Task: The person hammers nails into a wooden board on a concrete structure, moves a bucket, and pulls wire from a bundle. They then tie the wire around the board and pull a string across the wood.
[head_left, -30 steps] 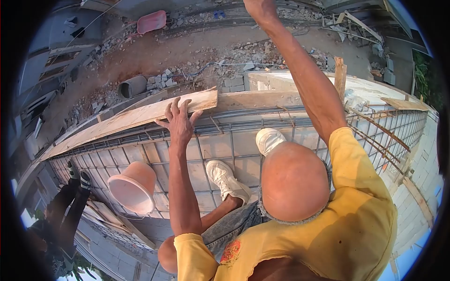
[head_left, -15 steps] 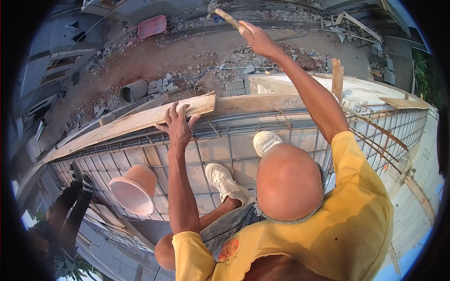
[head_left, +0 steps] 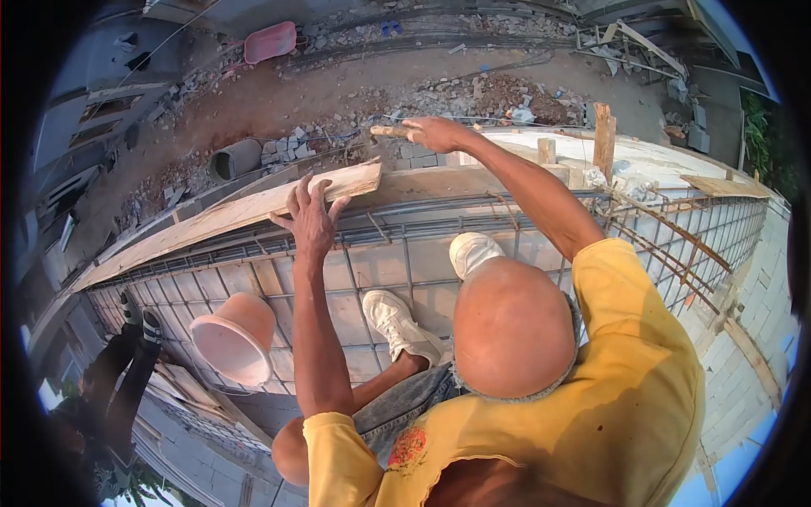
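My left hand [head_left: 311, 218] lies with spread fingers on a long wooden board [head_left: 228, 213], near its right end. The board rests along the edge above the steel bars [head_left: 397, 221]. My right hand [head_left: 433, 133] is wrapped round the wooden handle of a hammer [head_left: 390, 131], just above and to the right of the board's end. The hammer head is hard to make out against the rubble. Under my arms, a rebar grid [head_left: 338, 272] spreads over pale panels.
A pink bucket [head_left: 236, 338] stands on the grid at the left. Another person's legs [head_left: 127, 363] show at the lower left. An upright wooden post [head_left: 604, 142] rises at the right. Below lie rubble, a concrete pipe [head_left: 235, 161] and a red wheelbarrow [head_left: 270, 42].
My right hand has swung the hammer down and to the left, from high above to near the board's end. My left hand stays on the board.
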Demonstrator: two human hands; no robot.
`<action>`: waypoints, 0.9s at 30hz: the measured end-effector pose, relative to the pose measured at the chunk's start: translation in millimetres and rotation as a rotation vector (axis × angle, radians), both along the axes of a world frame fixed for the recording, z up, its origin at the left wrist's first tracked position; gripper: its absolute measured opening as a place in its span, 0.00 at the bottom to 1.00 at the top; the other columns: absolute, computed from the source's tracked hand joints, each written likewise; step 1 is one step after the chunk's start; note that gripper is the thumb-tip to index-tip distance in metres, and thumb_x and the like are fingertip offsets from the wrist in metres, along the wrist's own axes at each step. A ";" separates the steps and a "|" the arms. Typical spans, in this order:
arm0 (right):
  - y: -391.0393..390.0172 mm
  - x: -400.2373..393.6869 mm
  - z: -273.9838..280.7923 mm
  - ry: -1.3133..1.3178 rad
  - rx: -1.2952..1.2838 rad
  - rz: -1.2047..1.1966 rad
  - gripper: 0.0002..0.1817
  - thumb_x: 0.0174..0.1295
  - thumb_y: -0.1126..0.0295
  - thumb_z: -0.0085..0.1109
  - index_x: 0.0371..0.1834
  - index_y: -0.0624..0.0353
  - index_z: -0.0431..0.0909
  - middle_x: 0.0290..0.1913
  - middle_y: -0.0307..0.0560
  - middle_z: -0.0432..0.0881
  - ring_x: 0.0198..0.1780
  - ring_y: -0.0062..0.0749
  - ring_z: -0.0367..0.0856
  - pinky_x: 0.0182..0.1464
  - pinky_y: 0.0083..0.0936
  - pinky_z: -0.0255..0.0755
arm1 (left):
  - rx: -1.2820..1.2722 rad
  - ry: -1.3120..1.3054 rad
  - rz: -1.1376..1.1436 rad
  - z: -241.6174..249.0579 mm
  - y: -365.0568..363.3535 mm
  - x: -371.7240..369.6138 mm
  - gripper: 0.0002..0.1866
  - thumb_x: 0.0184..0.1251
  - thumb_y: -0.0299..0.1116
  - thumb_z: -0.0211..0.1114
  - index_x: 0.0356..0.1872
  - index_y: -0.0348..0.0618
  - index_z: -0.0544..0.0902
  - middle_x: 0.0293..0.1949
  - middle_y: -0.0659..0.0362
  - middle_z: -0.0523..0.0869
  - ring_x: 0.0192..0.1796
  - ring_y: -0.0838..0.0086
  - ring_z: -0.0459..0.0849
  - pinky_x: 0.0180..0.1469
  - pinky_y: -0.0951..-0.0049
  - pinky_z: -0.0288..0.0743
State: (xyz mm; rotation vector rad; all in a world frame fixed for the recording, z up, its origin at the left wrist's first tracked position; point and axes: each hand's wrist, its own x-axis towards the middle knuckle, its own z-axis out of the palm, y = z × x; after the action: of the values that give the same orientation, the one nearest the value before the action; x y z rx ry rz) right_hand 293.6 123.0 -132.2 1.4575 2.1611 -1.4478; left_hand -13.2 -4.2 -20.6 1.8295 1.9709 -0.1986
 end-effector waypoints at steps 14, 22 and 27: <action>-84.5 -28.4 -58.4 -0.011 -0.094 0.105 0.30 0.78 0.52 0.45 0.80 0.49 0.63 0.69 0.63 0.76 0.70 0.59 0.74 0.72 0.49 0.66 | -0.077 -0.009 -0.016 18.7 -19.8 -0.8 0.29 0.63 0.67 0.63 0.57 0.63 0.84 0.63 0.64 0.77 0.74 0.60 0.66 0.69 0.11 0.33; 77.8 -10.2 63.5 0.235 0.354 -0.448 0.30 0.78 0.50 0.45 0.77 0.54 0.66 0.58 0.63 0.83 0.57 0.58 0.83 0.59 0.47 0.74 | 0.019 0.017 -0.050 15.0 -31.6 0.9 0.26 0.65 0.61 0.66 0.60 0.65 0.83 0.59 0.68 0.79 0.70 0.63 0.72 0.70 0.13 0.35; 96.8 -54.8 153.5 0.303 0.443 -1.021 0.30 0.80 0.54 0.46 0.76 0.61 0.65 0.48 0.72 0.84 0.49 0.62 0.85 0.49 0.49 0.75 | 0.024 0.027 -0.045 20.4 -31.3 2.9 0.24 0.65 0.56 0.69 0.60 0.66 0.83 0.58 0.68 0.81 0.70 0.64 0.73 0.72 0.15 0.37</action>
State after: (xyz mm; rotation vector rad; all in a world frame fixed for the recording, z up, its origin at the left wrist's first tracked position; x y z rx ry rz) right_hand 238.8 219.8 21.4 2.9636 2.0330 -1.5259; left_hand -10.3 -35.5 -0.2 1.8965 1.9595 -0.2155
